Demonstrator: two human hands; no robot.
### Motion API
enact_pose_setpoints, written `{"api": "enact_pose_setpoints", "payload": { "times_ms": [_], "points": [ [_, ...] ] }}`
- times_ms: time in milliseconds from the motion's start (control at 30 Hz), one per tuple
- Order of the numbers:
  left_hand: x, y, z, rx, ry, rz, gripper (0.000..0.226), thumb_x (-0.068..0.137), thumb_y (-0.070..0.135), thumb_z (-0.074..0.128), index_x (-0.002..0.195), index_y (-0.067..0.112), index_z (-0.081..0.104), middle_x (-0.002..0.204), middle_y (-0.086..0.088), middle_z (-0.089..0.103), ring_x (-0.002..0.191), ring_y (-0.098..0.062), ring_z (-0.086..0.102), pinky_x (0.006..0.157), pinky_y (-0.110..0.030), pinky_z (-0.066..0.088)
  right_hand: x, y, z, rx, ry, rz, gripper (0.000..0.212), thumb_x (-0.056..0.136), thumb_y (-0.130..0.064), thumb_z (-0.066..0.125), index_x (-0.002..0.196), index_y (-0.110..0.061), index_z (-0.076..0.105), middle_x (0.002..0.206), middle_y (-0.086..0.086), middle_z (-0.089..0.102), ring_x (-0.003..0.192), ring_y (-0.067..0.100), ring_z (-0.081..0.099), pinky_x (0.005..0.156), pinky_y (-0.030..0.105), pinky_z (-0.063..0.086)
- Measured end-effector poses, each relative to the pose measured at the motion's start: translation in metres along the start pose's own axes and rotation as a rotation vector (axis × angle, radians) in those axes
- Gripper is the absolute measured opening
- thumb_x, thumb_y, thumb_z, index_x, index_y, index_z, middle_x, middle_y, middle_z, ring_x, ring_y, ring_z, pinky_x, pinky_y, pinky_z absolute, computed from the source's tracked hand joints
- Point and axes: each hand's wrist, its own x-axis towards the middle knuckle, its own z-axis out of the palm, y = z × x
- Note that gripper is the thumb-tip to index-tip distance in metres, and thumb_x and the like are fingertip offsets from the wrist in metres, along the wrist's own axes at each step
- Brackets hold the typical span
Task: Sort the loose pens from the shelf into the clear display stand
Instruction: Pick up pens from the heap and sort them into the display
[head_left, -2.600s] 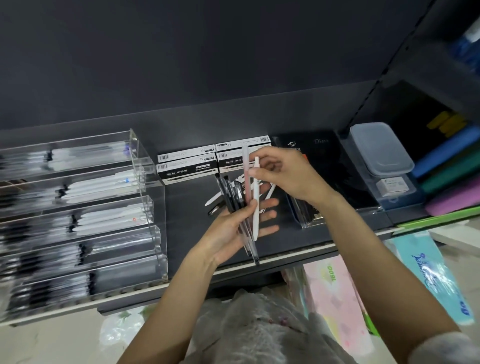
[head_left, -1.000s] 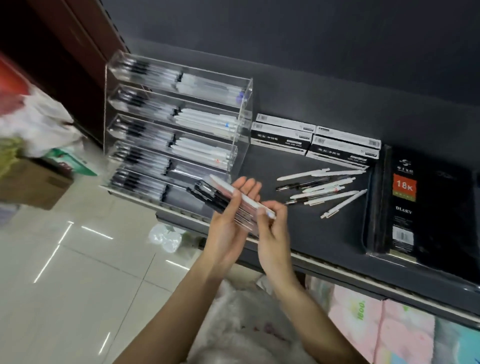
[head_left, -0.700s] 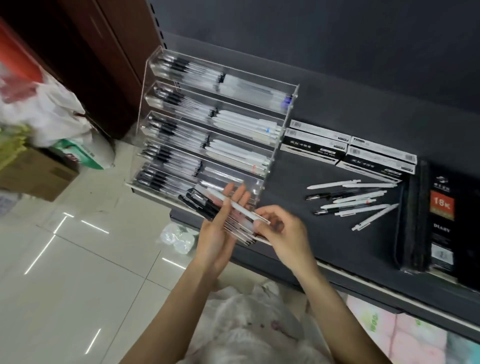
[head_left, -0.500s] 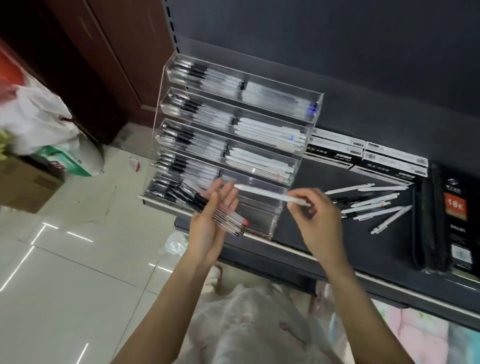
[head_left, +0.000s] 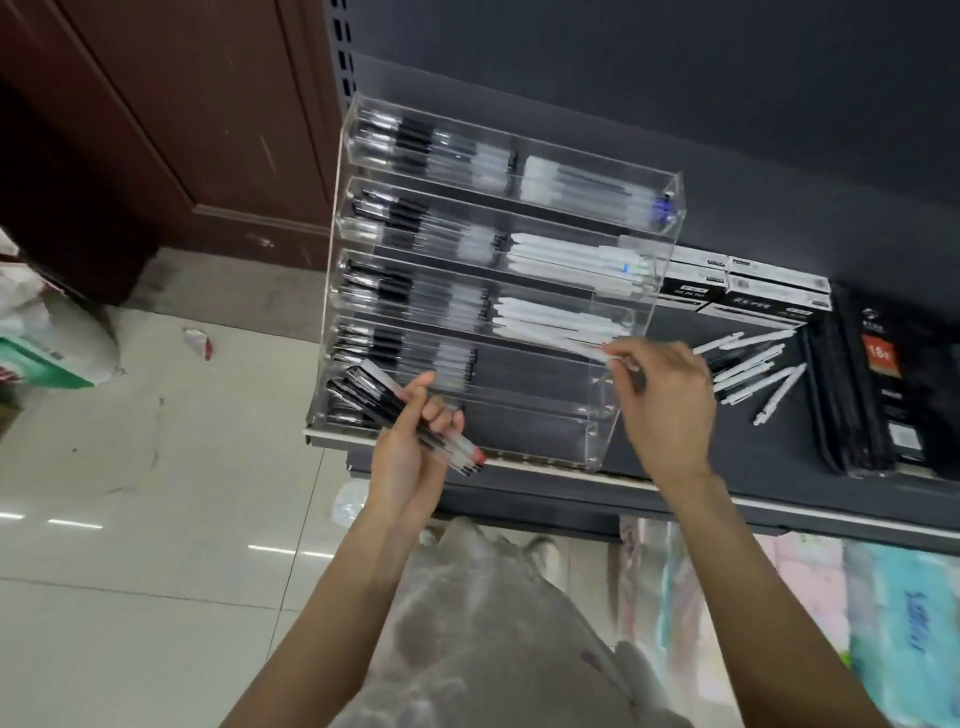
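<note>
The left hand (head_left: 415, 447) gripped a bundle of dark pens (head_left: 405, 415) at the shelf's (head_left: 675, 467) front edge. The right hand (head_left: 665, 400) pinched one white pen (head_left: 582, 347) into the five-tier display stand (head_left: 602, 436); about seven loose pens (head_left: 753, 364) lay beside it.

The display stand (head_left: 644, 312) was clear, its pens (head_left: 561, 260) black and white; the shelf (head_left: 779, 441) dark grey, the floor (head_left: 130, 519) glossy cream.

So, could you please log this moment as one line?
left hand: grips pen bundle | right hand: slides white pen into display stand | loose pens: on shelf
</note>
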Motion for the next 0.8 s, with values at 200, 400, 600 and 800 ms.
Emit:
{"api": "enact_pose_setpoints", "payload": {
  "times_ms": [200,400,600,800],
  "points": [
    [0.004,0.002,0.008,0.032,-0.041,-0.049,0.02,0.101,0.014,0.037,0.098,0.013,0.057,0.057,0.008,0.045,0.049,-0.004,0.044,0.069,-0.021,0.045,0.043,0.0,0.003,-0.226,0.055,-0.069,0.01,0.076,-0.008,0.071,0.081,-0.016,0.07,0.068,0.002,0.068,0.07,0.024,0.06,0.072,0.03,0.044],
    [0.001,0.001,0.016,0.072,-0.078,-0.052,0.022,0.101,0.011,0.035,0.098,0.012,0.056,0.06,0.005,0.049,0.053,-0.005,0.049,0.076,-0.025,0.044,0.06,0.0,0.027,-0.476,-0.153,-0.143,0.023,0.052,-0.006,0.081,0.058,-0.022,0.067,0.05,-0.004,0.058,0.052,0.017,0.054,0.062,0.021,0.044],
    [-0.001,-0.001,0.021,0.085,-0.134,-0.033,0.025,0.1,0.008,0.035,0.109,0.012,0.059,0.078,0.003,0.063,0.074,-0.008,0.063,0.09,-0.029,0.052,0.039,-0.019,0.014,-0.169,0.022,-0.196,0.023,0.076,-0.001,0.072,0.094,-0.014,0.073,0.08,0.004,0.07,0.072,0.024,0.064,0.076,0.032,0.052],
    [-0.005,-0.005,0.024,0.048,-0.142,-0.026,0.026,0.1,0.01,0.036,0.115,0.011,0.057,0.09,0.0,0.069,0.088,-0.011,0.066,0.086,-0.026,0.054,-0.031,-0.074,0.006,0.373,-0.506,0.067,0.014,0.087,-0.033,0.064,0.098,-0.025,0.061,0.09,-0.013,0.07,0.081,0.004,0.065,0.072,0.031,0.055]
  ]
}}
